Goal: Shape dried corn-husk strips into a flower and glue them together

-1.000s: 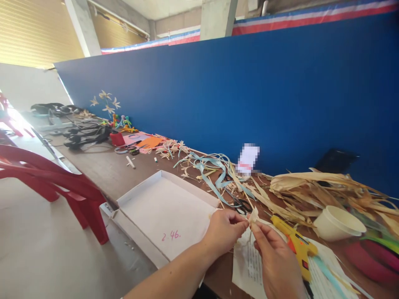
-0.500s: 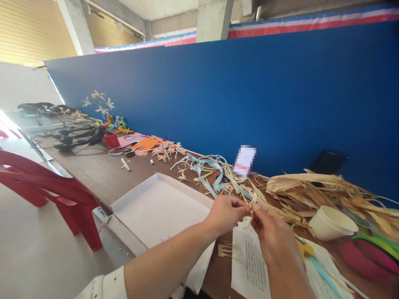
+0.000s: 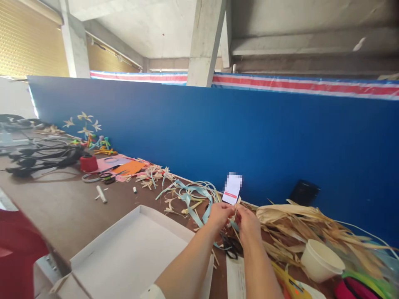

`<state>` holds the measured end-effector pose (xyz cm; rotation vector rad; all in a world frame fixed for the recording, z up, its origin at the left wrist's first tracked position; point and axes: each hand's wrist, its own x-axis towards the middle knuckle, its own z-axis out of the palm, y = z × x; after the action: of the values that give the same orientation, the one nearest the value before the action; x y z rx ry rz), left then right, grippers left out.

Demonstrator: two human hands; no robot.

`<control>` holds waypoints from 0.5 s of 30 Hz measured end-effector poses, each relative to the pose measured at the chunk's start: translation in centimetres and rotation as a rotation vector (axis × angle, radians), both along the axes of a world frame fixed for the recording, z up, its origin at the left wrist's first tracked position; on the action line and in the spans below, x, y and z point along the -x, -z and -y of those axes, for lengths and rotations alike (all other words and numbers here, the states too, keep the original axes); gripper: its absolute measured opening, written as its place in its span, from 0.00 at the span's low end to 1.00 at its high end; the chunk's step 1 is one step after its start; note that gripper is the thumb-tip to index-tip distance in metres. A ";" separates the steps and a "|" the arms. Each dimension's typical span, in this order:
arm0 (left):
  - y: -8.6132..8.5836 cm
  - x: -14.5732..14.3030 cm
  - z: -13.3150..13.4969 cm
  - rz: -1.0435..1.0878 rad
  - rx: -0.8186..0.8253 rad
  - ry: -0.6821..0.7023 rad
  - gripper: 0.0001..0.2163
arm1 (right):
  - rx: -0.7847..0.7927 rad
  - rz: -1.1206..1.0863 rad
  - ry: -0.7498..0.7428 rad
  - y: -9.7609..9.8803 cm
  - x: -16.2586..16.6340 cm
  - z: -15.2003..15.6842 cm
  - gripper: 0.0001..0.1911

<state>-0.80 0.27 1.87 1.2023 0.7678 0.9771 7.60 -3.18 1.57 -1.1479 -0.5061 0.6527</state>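
Note:
My left hand [image 3: 220, 216] and my right hand [image 3: 248, 222] meet above the table, fingertips pinched together. Between them is a thin pale strip of corn husk [image 3: 237, 201], mostly hidden by the fingers. A phone [image 3: 232, 190] with a lit, blurred screen leans on the blue partition just behind the hands. Under the wrists lie black-handled scissors [image 3: 231, 248] and a printed sheet [image 3: 234, 276]. Light-blue strips [image 3: 189, 204] and husk scraps lie left of my hands. Dried corn husks [image 3: 288, 222] are heaped to the right.
A shallow white box [image 3: 81, 256] sits at front left. A cream paper cup [image 3: 322, 262] stands at right, near a pink pouch [image 3: 352, 288]. Farther left are orange paper [image 3: 129, 167], a red thread spool [image 3: 89, 163], black cables [image 3: 46, 157] and husk flowers [image 3: 84, 124].
The view has tipped upward, showing more ceiling. Both hands have reached farther over the table, closer to the phone, still pinching the husk strip together. The black-handled scissors now show below the wrists.

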 end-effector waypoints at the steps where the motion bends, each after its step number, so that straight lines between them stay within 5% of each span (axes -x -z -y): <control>1: 0.7 0.0 -0.2 0.021 0.015 0.024 0.08 | 0.008 -0.002 0.001 0.7 -0.1 0.0 0.16; 6: 1.9 0.3 -0.4 0.006 0.019 0.046 0.08 | 0.009 -0.018 -0.022 2.4 -0.4 -0.1 0.17; 15: 0.9 0.9 0.6 0.045 0.031 0.125 0.10 | -0.044 -0.072 -0.016 1.3 -0.4 0.6 0.15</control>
<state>-1.74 -0.34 1.02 1.1835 0.6616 0.8836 8.02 -3.80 0.22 -1.0761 -0.4669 0.6911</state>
